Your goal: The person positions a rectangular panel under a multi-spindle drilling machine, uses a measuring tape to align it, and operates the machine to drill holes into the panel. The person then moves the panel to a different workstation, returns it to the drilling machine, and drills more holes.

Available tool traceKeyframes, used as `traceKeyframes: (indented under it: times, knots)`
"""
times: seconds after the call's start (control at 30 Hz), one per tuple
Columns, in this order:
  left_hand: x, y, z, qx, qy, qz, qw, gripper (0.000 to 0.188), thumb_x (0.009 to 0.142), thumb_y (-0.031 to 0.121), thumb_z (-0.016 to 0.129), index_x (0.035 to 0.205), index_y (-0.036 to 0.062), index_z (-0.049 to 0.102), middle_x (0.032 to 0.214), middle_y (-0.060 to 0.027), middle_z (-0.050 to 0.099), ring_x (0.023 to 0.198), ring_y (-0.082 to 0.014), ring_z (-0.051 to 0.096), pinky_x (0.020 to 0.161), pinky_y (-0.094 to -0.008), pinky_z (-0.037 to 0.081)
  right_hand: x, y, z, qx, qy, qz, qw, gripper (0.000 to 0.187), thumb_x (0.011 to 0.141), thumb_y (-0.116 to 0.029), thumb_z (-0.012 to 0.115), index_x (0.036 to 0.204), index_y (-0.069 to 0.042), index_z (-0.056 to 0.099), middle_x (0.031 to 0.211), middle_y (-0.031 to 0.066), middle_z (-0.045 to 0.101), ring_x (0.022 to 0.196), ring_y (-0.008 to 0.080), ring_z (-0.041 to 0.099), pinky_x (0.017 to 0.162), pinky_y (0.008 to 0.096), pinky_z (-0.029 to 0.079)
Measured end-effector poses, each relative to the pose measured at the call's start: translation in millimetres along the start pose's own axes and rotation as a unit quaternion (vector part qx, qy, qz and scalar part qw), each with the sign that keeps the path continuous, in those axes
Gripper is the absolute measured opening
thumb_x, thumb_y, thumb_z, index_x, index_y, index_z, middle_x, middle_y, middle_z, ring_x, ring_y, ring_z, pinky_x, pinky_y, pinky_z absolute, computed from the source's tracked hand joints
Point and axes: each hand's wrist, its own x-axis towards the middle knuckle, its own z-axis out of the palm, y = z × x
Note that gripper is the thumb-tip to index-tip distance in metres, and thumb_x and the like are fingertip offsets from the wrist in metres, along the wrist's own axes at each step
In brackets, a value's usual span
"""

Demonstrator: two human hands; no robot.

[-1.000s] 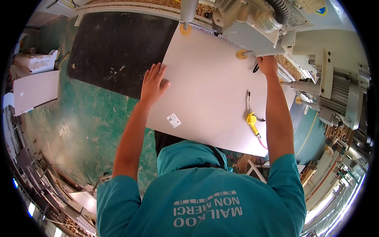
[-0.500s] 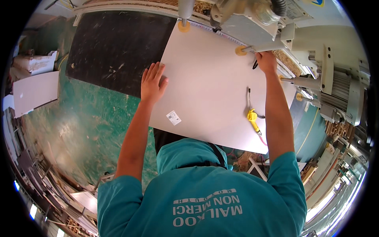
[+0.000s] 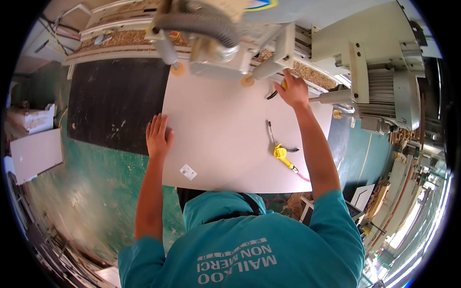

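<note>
A large pale panel (image 3: 216, 125) lies flat beneath the machine, partly over a dark board (image 3: 115, 105). My left hand (image 3: 157, 137) rests at the panel's left edge with its fingers stretched out, holding nothing. At the far right, my right hand (image 3: 294, 91) is closed round a yellow tape measure (image 3: 284, 84), mostly covered by the fingers. A black strap (image 3: 272, 95) hangs beside it on the panel. Left of my right forearm lies a yellow air blow gun (image 3: 281, 153) with a pinkish hose. A white label (image 3: 188, 172) is near the panel's front left corner.
Several pressing rods with round yellowish pads, one a near pad (image 3: 176, 68), stand along the far edge. A grey motor (image 3: 389, 96) juts in at the right. Wood chips (image 3: 312, 74) fill the machine's channel. Stacked boards (image 3: 394, 197) stand at the right.
The view has shifted, so the panel and both hands appear lower and further left. The yellow tape measure now shows in my right hand. The blow gun keeps its place on the panel.
</note>
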Motion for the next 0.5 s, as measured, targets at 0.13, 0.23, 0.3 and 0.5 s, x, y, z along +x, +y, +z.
traceKeyframes:
  times: [0.13, 0.23, 0.3, 0.5]
  knots:
    - [0.9, 2.2, 0.7, 0.013, -0.005, 0.004, 1.0, 0.058, 0.086, 0.023, 0.061, 0.141, 0.0114, 0.047, 0.145, -0.0148, 0.048, 0.135, -0.0343, 0.043, 0.113, -0.0493, 0.031, 50.9, 35.1, 15.2, -0.062, 0.013, -0.026, 0.998, 0.048, 0.083, -0.038, 0.07, 0.122, -0.011, 0.063, 0.098, 0.0086, 0.069, 0.084, 0.0293, 0.064, 0.08, 0.0415, 0.051]
    - [2.8, 1.7, 1.6, 0.01, -0.01, 0.017, 1.0, 0.059, 0.087, 0.025, 0.059, 0.142, 0.0101, 0.046, 0.144, -0.0164, 0.048, 0.135, -0.0354, 0.043, 0.113, -0.0499, 0.03, 54.1, 40.7, 34.8, -0.141, 0.015, -0.007, 0.99, 0.057, 0.087, -0.047, 0.063, 0.132, -0.012, 0.057, 0.129, 0.0103, 0.06, 0.122, 0.0296, 0.053, 0.101, 0.0472, 0.041]
    - [0.6, -3.7, 6.4, 0.018, -0.011, 0.025, 0.999, 0.059, 0.087, 0.026, 0.058, 0.143, 0.0096, 0.045, 0.145, -0.0175, 0.047, 0.135, -0.0363, 0.042, 0.113, -0.0502, 0.03, 42.7, 37.9, 51.6, 0.009, -0.205, 0.152, 0.967, 0.073, 0.09, -0.056, 0.056, 0.148, -0.014, 0.038, 0.151, 0.0107, 0.039, 0.14, 0.0308, 0.034, 0.114, 0.0523, 0.026]
    - [2.8, 9.3, 0.3, 0.058, -0.017, 0.016, 0.998, 0.056, 0.091, 0.027, 0.053, 0.143, 0.0083, 0.044, 0.146, -0.02, 0.044, 0.135, -0.0376, 0.041, 0.113, -0.0508, 0.03, 3.3, 2.0, 60.2, 0.007, -0.059, 0.166, 0.984, 0.063, 0.091, -0.047, 0.055, 0.14, -0.008, 0.048, 0.147, 0.0148, 0.042, 0.139, 0.0317, 0.034, 0.115, 0.0512, 0.024]
